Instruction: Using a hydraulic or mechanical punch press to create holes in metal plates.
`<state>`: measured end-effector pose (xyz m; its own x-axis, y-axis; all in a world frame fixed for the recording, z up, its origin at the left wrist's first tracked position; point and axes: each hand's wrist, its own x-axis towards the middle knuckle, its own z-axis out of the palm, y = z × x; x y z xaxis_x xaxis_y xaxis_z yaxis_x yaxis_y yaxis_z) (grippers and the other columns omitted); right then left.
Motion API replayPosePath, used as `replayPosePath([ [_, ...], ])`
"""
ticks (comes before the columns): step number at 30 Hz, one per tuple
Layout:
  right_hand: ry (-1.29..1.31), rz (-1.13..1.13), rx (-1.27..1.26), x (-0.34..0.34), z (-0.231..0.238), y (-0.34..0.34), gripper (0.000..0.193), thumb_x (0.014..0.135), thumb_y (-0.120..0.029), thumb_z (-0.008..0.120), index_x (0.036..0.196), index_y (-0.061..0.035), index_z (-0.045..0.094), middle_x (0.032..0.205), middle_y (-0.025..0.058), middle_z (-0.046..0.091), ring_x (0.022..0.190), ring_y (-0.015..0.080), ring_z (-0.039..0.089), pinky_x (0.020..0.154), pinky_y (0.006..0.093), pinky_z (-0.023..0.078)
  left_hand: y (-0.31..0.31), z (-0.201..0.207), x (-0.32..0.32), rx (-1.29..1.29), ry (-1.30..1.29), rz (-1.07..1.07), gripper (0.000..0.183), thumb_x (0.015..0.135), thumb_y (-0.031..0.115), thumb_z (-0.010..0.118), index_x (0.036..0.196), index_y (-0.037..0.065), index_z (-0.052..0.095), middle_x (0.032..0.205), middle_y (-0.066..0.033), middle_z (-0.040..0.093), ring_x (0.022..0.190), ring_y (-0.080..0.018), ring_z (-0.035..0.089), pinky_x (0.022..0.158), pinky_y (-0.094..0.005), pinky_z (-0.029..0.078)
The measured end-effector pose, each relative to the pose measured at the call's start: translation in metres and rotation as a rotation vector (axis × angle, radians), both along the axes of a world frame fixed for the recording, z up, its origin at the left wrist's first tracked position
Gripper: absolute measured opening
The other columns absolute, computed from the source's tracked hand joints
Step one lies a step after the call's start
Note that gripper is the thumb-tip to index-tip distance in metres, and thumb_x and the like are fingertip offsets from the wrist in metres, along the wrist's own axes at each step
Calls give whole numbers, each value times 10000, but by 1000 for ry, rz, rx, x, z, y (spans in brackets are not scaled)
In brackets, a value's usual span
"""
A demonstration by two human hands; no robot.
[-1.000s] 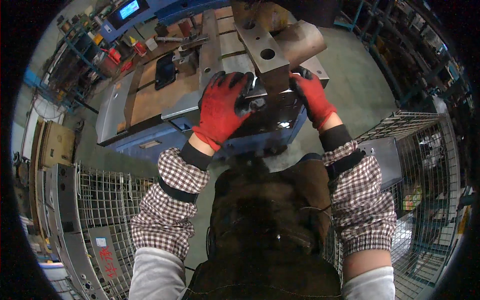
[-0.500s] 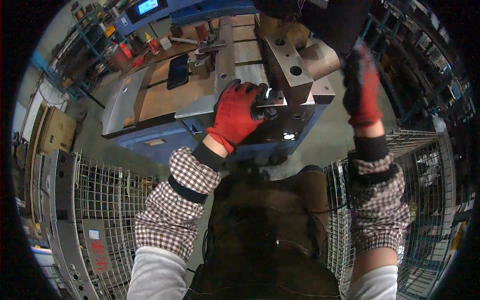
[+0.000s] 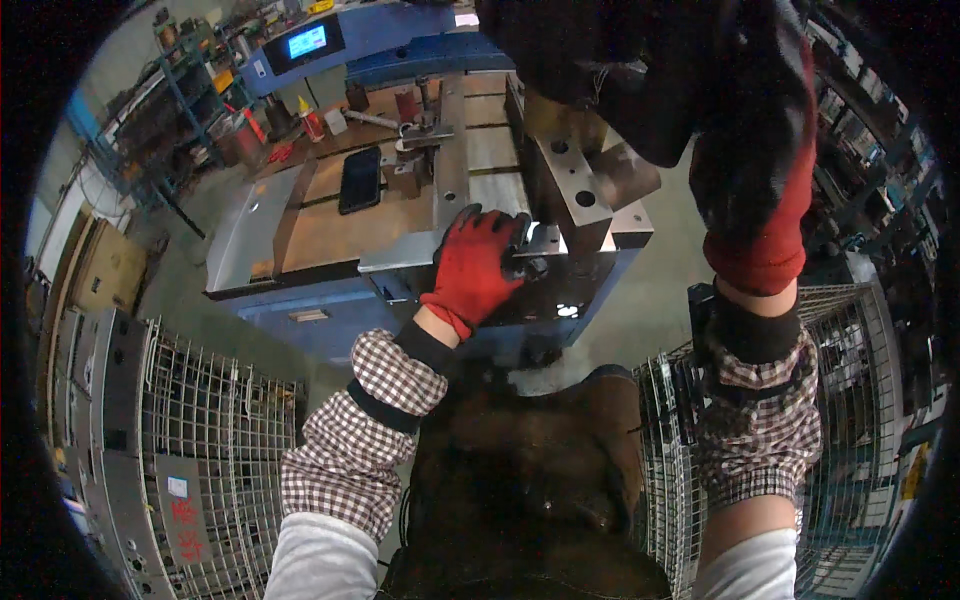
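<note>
My left hand (image 3: 482, 262), in a red glove with black fingertips, is closed on the end of a small flat metal plate (image 3: 545, 240) at the front edge of the machine table. Part of the plate hides under the fingers. Just beyond it stands a steel block (image 3: 580, 190) with round holes in its top. My right hand (image 3: 755, 200), gloved alike, is raised at the right beside the dark machine head (image 3: 610, 80). Its fingers merge with that dark shape, so their pose and anything in them stay hidden.
On the machine table (image 3: 325, 205) lie a black phone (image 3: 361, 180), a metal clamp (image 3: 425, 138) and a hammer (image 3: 370, 119). A lit control screen (image 3: 306, 41) is at the back. Wire mesh baskets (image 3: 220, 420) flank me on both sides.
My right hand has risen and come closer to the machine head. My left hand keeps its hold on the plate. The whole scene sits slightly lower in view.
</note>
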<state>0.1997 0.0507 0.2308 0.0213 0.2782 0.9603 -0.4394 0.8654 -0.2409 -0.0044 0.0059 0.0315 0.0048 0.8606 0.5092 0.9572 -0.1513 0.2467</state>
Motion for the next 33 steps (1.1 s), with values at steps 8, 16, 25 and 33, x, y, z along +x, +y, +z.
replayPosePath([
  [8, -291, -405, 208, 20, 8, 30, 538, 1001, -143, 480, 1518, 0, 457, 1508, 162, 514, 1325, 269, 548, 1125, 375, 416, 4, -4, -2, 56, -38, -14, 730, 665, 351, 893, 1296, 92, 633, 1383, -152, 575, 1325, -417, 490, 1154, -518, 388],
  [16, -405, -451, 207, 29, 4, 35, 569, 905, 81, 477, 1465, 5, 536, 1466, 205, 550, 1315, 330, 564, 1106, 397, 452, 4, -5, -3, -1, -14, 4, 756, 659, 338, 893, 1328, 116, 619, 1383, -140, 575, 1329, -407, 493, 1172, -509, 370],
  [25, -421, -962, 368, 36, -14, 52, 524, 917, 48, 552, 1433, -37, 591, 1472, 203, 539, 1332, 350, 547, 1111, 397, 444, 5, -10, -4, 92, 8, -4, 740, 729, 448, 823, 1384, 175, 614, 1299, -126, 599, 1317, -378, 491, 1203, -488, 309],
  [33, -181, -509, -124, -5, -5, 19, 410, 967, -15, 616, 1365, -90, 671, 1530, 199, 484, 1406, 337, 487, 1182, 400, 357, 4, -9, -6, 99, -3, -10, 727, 742, 468, 807, 1383, 185, 614, 1289, -121, 597, 1317, -368, 490, 1209, -483, 303],
])
